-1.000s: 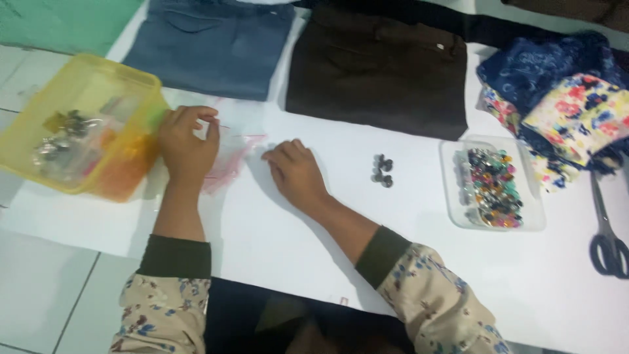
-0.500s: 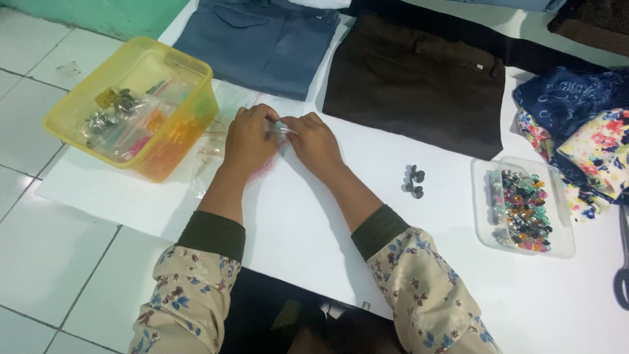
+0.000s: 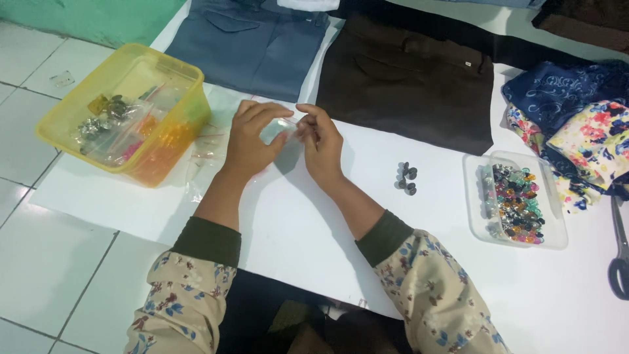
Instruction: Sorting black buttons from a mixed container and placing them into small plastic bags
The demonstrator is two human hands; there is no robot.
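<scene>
1. both hands are meeting above the white sheet [image 3: 282, 216], a little left of centre and toward the far edge, over a scatter of small clear bags [image 3: 209, 141].
2. the left hand [image 3: 252, 137] is pinching the left end of a small clear plastic bag [image 3: 278, 130]; thumb and fingers are closing on it, so this hand is grasping the bag.
3. the right hand [image 3: 321, 147] is pinching the bag's right end with thumb and forefinger, its other fingers curling loosely; it too is grasping the bag.
4. the bag is hanging between the two hands, lifted off the sheet, with its long axis running left to right. neither hand is nearer, since each is holding one end. whether the bag is holding anything cannot be told.
5. a small cluster of dark metal buttons [image 3: 406, 178] is lying on the sheet to the right of the right hand, near it but not touching; the right hand is the nearer of the two.
6. a clear tray of coloured beads [image 3: 517, 200] is sitting further right, well apart from both hands.
7. a yellow plastic tub [image 3: 124, 108] of bagged small parts is standing left of the left hand.
8. blue-grey trousers [image 3: 252, 46] and brown trousers [image 3: 409, 82] are lying folded at the far side; patterned fabrics [image 3: 576, 128] and scissors [image 3: 619, 252] are lying at the right edge.
</scene>
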